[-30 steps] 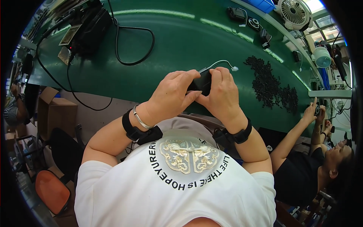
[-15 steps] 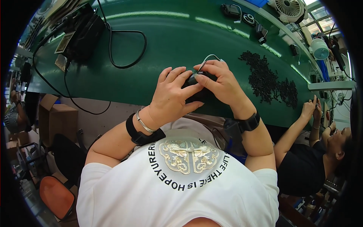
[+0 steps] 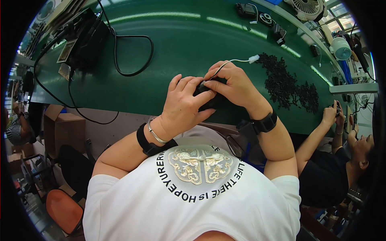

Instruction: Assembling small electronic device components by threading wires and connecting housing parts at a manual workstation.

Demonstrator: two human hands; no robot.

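Both my hands meet at the near edge of the green table around a small black part point(image 3: 210, 103), mostly covered by my fingers. My left hand point(image 3: 181, 102) is wrapped over its left side, thumb along the near side. From the right, my right hand point(image 3: 238, 89) pinches at its top with thumb and index finger, where a thin white cable point(image 3: 231, 61) comes out. That cable arches over my right fingers and ends in a white plug connector point(image 3: 253, 59), hanging toward the right. What lies right under my fingertips is hidden.
A pile of small black pieces point(image 3: 283, 82) lies to the right. Black parts with cables point(image 3: 246, 11) are at the far right. A black boxy device point(image 3: 86, 42) and a looped black cord point(image 3: 152, 48) sit left. A co-worker's hand point(image 3: 329, 114) is at the right edge.
The white cable, bent close over my right fingers before, now stretches out to the right with its plug showing. My right fingers have shifted slightly on the black part.
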